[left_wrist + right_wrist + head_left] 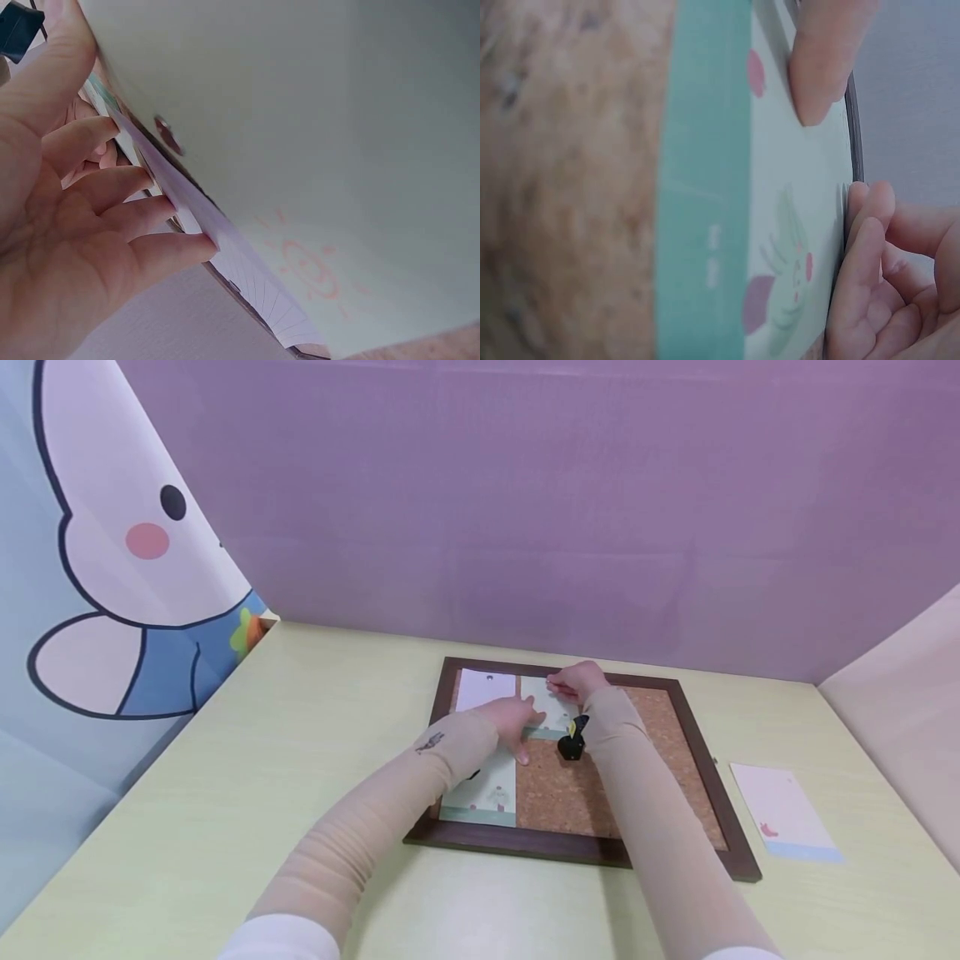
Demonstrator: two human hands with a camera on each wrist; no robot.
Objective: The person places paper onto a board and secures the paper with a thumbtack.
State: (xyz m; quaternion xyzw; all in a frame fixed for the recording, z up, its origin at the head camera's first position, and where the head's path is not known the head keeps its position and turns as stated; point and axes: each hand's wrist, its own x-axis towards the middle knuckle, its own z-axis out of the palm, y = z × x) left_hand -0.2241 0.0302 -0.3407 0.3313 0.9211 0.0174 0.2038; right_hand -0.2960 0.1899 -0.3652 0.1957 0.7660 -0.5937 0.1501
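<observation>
Head view: bright, diffuse light; pale glare on the table (187,827) at bottom centre; soft shadows beside the left sleeve (375,810) and right sleeve (660,810); small print too soft to read. Left wrist view: dimmer, greyish; large paper (315,150) shaded, slightly hazy. Right wrist view: low contrast; cork (570,187) at left out of focus, strongly blurred.

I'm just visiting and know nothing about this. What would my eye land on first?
Probably the big white cartoon figure with a pink cheek, on the cloth at far left. Next, the dark-framed cork board on the pale table, where the person's left hand and right hand meet over a green-edged sheet. A separate sheet with a blue edge lies right of the board.
</observation>
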